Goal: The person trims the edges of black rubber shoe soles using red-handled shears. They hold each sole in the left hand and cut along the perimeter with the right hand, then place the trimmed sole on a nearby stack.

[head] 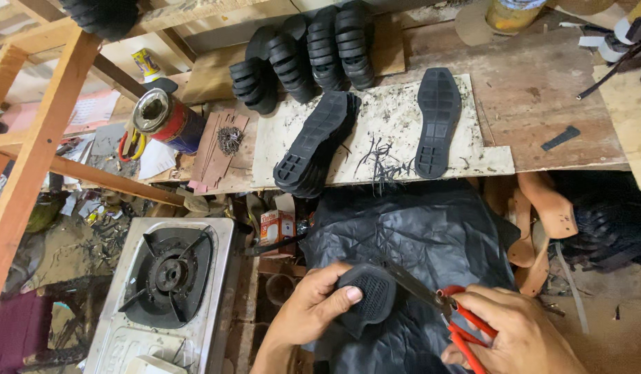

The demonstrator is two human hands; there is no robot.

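Left hand (310,305) clamped on a black rubber sole (371,294), held low over a black plastic sheet (431,228); right hand (518,336) closed on red-handled scissors (438,299), blades at the sole's edge. Best trimmed in short bites, thumb kept off the blades. Nearby: gas stove (168,277), stacked soles (313,142) on the workbench (542,97), a tin can (164,118).

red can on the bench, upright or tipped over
Tipped over: the red can lies on its side on the wooden bench, its round open end facing the camera.
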